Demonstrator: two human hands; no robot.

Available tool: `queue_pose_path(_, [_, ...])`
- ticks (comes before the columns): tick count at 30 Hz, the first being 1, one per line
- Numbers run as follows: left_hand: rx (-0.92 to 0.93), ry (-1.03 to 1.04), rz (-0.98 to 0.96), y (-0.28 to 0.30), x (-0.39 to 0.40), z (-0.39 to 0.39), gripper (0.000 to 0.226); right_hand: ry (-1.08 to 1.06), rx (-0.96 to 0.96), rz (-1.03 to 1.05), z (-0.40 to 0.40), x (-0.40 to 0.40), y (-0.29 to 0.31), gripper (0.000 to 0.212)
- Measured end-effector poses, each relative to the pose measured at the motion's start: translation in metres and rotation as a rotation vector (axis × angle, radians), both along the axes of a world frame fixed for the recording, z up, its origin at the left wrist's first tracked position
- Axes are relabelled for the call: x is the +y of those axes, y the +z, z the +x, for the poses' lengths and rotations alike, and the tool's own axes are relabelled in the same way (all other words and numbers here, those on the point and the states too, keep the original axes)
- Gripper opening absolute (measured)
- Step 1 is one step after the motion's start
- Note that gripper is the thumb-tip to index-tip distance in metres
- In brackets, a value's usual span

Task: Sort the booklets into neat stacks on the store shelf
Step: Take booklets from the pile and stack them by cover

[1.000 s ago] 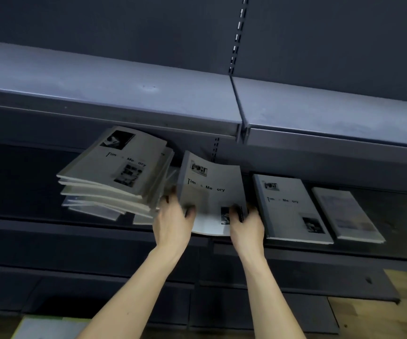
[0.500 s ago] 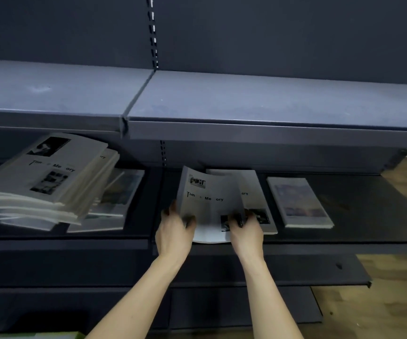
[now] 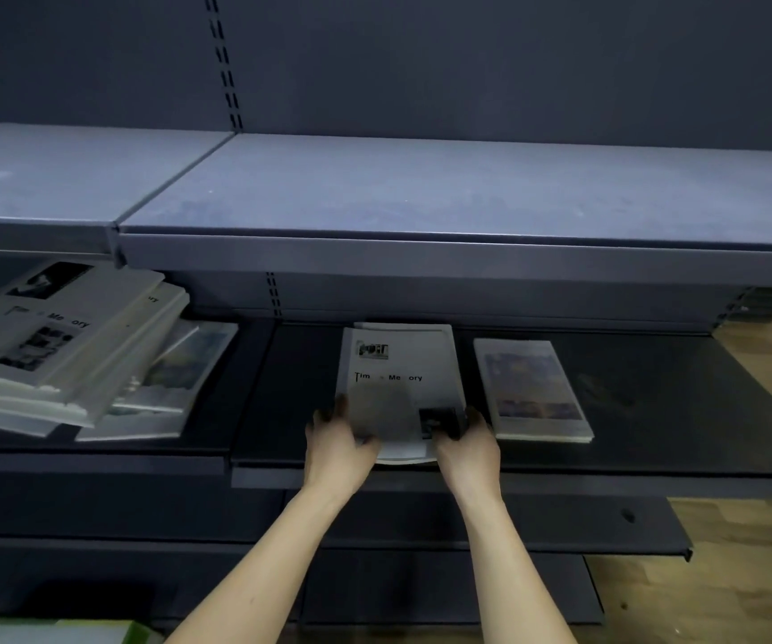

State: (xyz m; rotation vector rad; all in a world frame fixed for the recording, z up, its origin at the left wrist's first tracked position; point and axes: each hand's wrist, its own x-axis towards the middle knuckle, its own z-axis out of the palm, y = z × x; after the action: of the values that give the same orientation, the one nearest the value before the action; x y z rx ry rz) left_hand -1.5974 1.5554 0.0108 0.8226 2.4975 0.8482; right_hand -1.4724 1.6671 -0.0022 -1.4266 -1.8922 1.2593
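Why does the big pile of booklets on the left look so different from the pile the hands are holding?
The left pile is tall and messy, its booklets fanned out crooked; the held pile is low and nearly squared up. Nobody touches the left pile, while the left hand and right hand hold the near corners of the held pile. The left pile also lies over booklets with coloured covers; none show in the held pile. Both top covers carry the same black title and photos.

Matt paper booklets [image 3: 400, 378]; smooth metal shelf [image 3: 653, 411]
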Motion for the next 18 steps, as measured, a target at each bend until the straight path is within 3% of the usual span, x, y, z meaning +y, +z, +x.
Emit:
queue_pose_path(4, [0.084,-0.063,-0.054,-0.008,0.011,-0.003,0.056,0.008,-0.025,0.045,0.002,0.007,-0.002,0.065])
queue_pose_path(8, [0.123,-0.058,-0.080,-0.011,0.018,-0.005,0.060,0.001,-0.059,0.068,0.003,0.012,-0.006,0.064])
queue_pose_path(13, [0.124,-0.067,-0.067,-0.012,0.024,-0.010,0.051,-0.007,-0.237,0.190,0.000,0.013,-0.013,0.063])
queue_pose_path(18, [0.054,-0.016,-0.002,-0.013,0.026,-0.008,0.050,0.009,-0.211,0.223,-0.001,0.014,-0.017,0.060])
